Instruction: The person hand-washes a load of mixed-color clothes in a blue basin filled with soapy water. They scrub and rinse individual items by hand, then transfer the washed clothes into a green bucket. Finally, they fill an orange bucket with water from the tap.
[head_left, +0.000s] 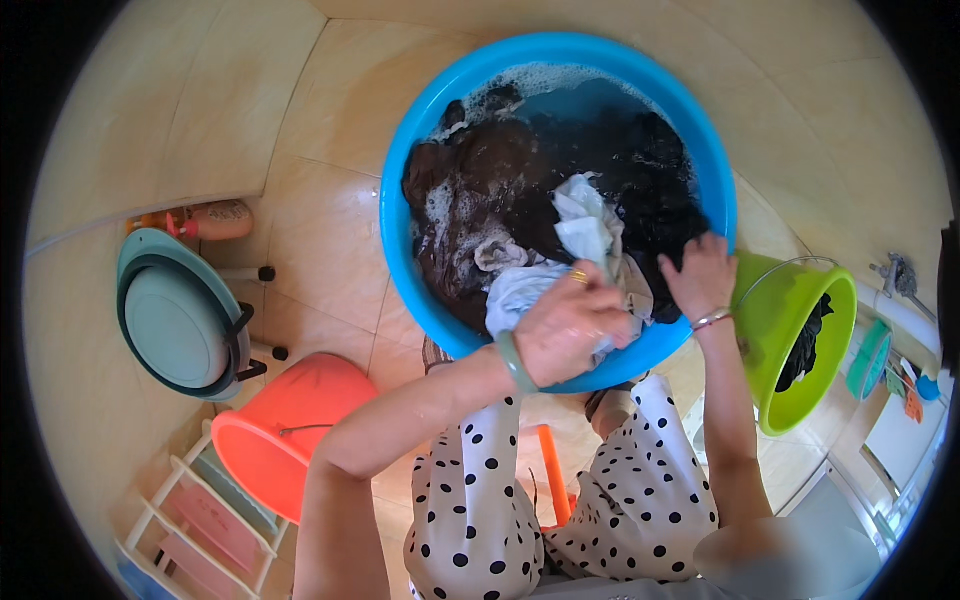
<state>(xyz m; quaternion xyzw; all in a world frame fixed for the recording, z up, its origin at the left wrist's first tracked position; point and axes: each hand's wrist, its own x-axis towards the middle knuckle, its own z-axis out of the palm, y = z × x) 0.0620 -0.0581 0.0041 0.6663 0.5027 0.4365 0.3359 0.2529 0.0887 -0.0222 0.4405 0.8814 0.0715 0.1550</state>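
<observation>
Suds could slop over the round blue plastic basin (400, 215) rim: my left hand (570, 325) fists the pale wet cloth (590, 235), my right hand (703, 275) clutches the dark soaked garment (660, 195).

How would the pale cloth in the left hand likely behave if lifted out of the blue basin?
The pale cloth looks crumpled and soaked in suds, so it would probably hang limp and drip. Wet, it is likely heavy for its size and somewhat slippery. The left hand bunches it at the rim of the blue basin, which suggests no stiffness.
</observation>
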